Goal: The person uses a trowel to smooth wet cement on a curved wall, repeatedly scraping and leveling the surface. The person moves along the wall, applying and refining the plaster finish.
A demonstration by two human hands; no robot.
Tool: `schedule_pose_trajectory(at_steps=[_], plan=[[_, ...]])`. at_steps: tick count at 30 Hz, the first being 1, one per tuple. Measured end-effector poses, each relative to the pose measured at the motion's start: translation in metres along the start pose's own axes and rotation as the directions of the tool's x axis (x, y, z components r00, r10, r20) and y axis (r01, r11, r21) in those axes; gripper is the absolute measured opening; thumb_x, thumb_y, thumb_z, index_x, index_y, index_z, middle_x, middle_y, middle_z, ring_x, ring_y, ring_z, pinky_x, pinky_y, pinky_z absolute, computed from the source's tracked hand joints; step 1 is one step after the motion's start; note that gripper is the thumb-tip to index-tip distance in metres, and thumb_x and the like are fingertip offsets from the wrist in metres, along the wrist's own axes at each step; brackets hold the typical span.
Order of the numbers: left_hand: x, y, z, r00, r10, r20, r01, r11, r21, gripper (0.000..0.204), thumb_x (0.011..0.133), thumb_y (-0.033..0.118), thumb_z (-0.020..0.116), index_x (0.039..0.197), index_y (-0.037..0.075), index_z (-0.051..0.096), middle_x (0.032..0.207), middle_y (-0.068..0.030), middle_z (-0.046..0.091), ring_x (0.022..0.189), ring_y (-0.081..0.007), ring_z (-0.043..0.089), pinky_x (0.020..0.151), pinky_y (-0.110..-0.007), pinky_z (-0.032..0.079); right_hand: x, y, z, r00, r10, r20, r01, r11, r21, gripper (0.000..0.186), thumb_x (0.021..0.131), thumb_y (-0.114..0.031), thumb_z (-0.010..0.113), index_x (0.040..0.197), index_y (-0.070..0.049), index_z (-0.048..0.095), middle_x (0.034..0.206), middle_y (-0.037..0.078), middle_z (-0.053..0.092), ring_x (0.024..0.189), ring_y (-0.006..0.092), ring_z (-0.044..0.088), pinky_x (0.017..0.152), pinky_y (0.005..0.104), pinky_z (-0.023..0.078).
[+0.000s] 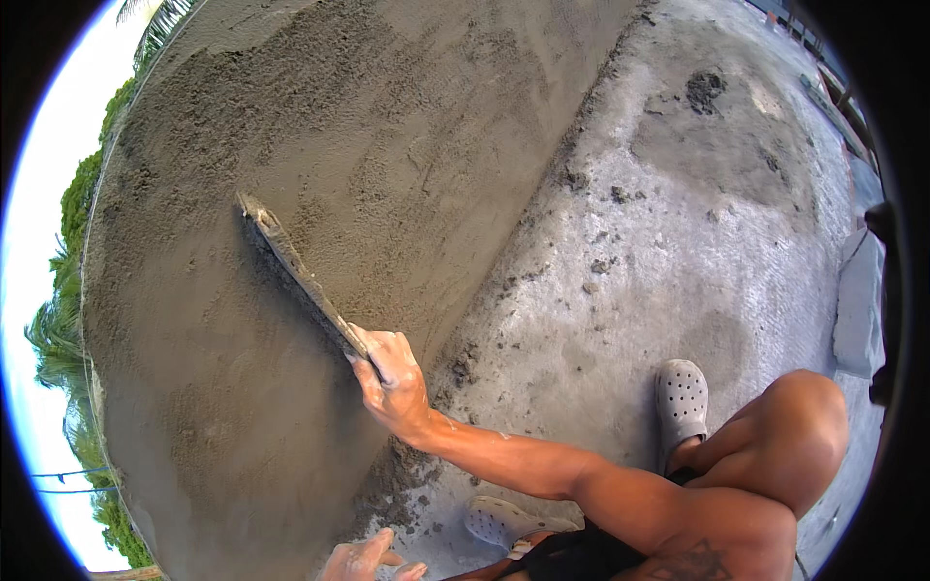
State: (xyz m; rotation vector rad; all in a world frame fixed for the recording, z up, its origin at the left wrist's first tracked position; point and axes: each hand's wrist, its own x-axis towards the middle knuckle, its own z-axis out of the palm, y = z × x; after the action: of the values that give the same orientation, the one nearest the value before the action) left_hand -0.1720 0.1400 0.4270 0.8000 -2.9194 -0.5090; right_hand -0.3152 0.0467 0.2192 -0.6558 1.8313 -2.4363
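My right hand (392, 378) is closed around the near end of a long, narrow wooden plastering float (302, 276), seen almost edge-on. Wet mortar coats it, and its far end is ragged. It lies against the grey-brown mortar face of a wall (242, 387), smooth in places and coarse around and beyond the float. White residue marks the right hand. At the lower edge, my left hand (363, 560) holds nothing; its fingers are apart and dusted with mortar, and the frame cuts off part of it.
A pale concrete floor (620, 310) meets the wall along a slanting edge strewn with mortar crumbs. A clump of mortar (705, 92) sits on a damp patch farther off. Two grey perforated clogs (682, 395) are on my feet. A grey block (859, 305) stands at the right.
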Motion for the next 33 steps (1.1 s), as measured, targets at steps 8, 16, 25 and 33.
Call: schedule_pose_trajectory(at_steps=[8,16,25,33], plan=[[-0.03,-0.072,-0.037,0.958,-0.26,-0.118,0.25,0.964,-0.091,0.045,0.081,0.009,0.078,0.123,0.002,0.063,0.099,-0.0128,0.071,0.08,-0.0251,0.07,0.077,-0.037,0.055,-0.067,-0.016,-0.057,0.683,0.146,0.715,-0.427,0.875,0.229,0.025,0.096,-0.015,0.069,0.112,0.004,0.066,0.096,0.012,0.067,0.084,0.0204,0.061,0.078,0.0331,0.049],[-0.103,-0.138,0.04,0.68,-0.455,-0.575,0.255,0.882,-0.396,0.073,0.077,0.025,0.088,0.133,-0.005,0.052,0.129,-0.0201,0.063,0.117,-0.0288,0.062,0.1,-0.041,0.049,-0.167,-0.024,-0.039,0.466,-0.05,0.884,-0.112,0.987,0.115,0.032,0.09,-0.008,0.073,0.119,0.005,0.067,0.109,0.018,0.069,0.09,0.0299,0.063,0.081,0.0376,0.051],[-0.213,-0.187,0.05,0.092,-0.747,-0.658,0.234,0.659,-0.715,0.045,0.086,0.011,0.081,0.123,-0.004,0.059,0.107,-0.0096,0.069,0.099,-0.0149,0.065,0.086,-0.028,0.052,-0.285,-0.046,0.049,0.144,-0.216,0.966,-0.037,0.974,0.223,0.036,0.089,-0.006,0.072,0.125,-0.002,0.067,0.114,0.015,0.069,0.098,0.0335,0.063,0.087,0.04,0.052],[-0.43,-0.259,-0.056,-0.291,-0.355,-0.888,0.796,0.425,-0.431,0.043,0.083,0.024,0.085,0.101,-0.009,0.065,0.086,-0.0097,0.07,0.079,-0.0093,0.064,0.072,-0.024,0.051,-0.274,0.021,0.059,-0.23,0.219,0.948,-0.007,0.974,-0.227,0.036,0.098,-0.021,0.066,0.13,-0.005,0.065,0.114,0.02,0.072,0.094,0.029,0.074,0.076,0.0375,0.058]])
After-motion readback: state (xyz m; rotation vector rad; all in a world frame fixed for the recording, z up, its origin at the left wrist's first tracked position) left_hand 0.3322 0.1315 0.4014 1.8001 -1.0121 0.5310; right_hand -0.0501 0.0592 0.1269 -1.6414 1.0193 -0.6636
